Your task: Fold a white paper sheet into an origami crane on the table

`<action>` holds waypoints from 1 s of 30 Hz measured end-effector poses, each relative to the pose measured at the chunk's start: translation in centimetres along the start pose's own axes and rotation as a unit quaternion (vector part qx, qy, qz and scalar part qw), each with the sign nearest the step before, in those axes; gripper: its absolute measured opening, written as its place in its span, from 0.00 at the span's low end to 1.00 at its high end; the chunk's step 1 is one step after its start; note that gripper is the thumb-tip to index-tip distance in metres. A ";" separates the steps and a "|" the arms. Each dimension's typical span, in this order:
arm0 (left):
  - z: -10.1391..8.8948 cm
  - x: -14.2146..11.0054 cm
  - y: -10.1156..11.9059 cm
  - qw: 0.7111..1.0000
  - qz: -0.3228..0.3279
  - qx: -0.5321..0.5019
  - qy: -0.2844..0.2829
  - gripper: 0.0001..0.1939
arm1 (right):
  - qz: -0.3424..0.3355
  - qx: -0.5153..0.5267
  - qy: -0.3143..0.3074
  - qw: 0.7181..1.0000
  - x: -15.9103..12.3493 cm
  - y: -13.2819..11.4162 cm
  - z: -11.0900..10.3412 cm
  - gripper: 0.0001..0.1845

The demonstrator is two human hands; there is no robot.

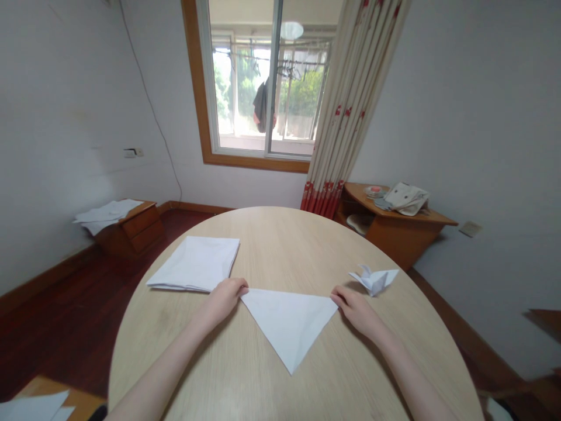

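Left hand [223, 302], right hand [357, 313] pinch paper triangle [287, 327] corners.

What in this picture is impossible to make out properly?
From the head view:
Parts of the paper triangle under the left hand and right hand: hidden by those hands.
Sheets of paper at bottom left: cut off by the picture's edge.
Round pink item on the corner table: too small to identify.
Dark garment outside the window: washed out by glare.
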State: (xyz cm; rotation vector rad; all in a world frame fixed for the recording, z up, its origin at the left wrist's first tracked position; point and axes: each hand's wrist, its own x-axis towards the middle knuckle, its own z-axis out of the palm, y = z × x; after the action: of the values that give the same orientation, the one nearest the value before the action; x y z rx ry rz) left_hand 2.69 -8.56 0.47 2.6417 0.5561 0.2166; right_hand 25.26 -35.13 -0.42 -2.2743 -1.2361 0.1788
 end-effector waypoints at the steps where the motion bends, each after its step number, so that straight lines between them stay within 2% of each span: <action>1: -0.1 0.0 0.1 1.000 -0.008 -0.002 0.005 0.10 | 0.000 0.000 0.000 1.000 0.0 0.0 0.0 0.14; 8: -0.9 -0.2 0.8 0.997 -0.064 0.015 0.036 0.09 | 0.002 -0.017 -0.006 1.000 -0.1 0.1 -0.3 0.15; 14: -1.0 -0.4 1.4 0.994 -0.064 0.069 0.047 0.08 | -0.001 -0.061 0.018 0.998 -0.1 0.3 0.0 0.16; 21: -1.1 -0.7 1.7 0.992 0.020 0.097 0.072 0.09 | -0.039 -0.077 0.047 0.995 -0.3 -0.9 -0.2 0.15; 25: -0.7 -0.6 1.7 0.990 0.075 0.087 0.078 0.13 | -0.081 -0.037 0.040 0.995 -0.6 -1.8 0.0 0.14; 28: -0.2 -0.6 1.9 0.988 0.131 0.063 0.047 0.21 | -0.094 0.007 -0.002 0.996 -0.9 -2.6 0.6 0.17; 30: 0.4 -0.7 2.0 0.985 0.167 0.036 0.019 0.30 | -0.097 0.031 -0.035 0.994 -1.1 -3.2 1.0 0.24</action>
State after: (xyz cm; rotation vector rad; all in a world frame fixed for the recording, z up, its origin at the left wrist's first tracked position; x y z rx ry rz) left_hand 2.85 -10.62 0.97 2.7940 0.1301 0.3535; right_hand 21.96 -34.21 0.21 -2.0963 -1.4577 0.2243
